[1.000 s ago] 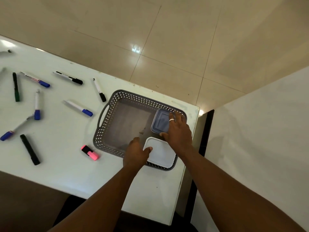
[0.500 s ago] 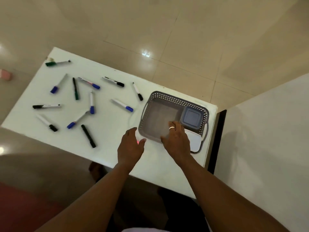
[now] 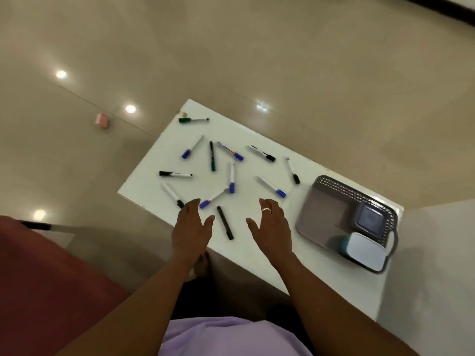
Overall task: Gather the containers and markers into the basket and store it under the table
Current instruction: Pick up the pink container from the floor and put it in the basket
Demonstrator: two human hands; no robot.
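My left hand [image 3: 191, 227] and right hand [image 3: 273, 228] hovered spread, empty, flanking the slim black plastic marker [image 3: 225, 226] at centre frame on the white table [image 3: 257, 250].

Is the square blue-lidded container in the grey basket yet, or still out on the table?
In the basket: the square blue-lidded container sits within the rim of the grey perforated plastic basket, next to a white-lidded container.

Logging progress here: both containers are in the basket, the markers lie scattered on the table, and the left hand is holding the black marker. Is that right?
Not quite. In the head view the left hand holds nothing; it is open, next to the black marker, which lies on the table. The rest stands: the blue-lidded container and white-lidded container are in the basket, markers scattered.
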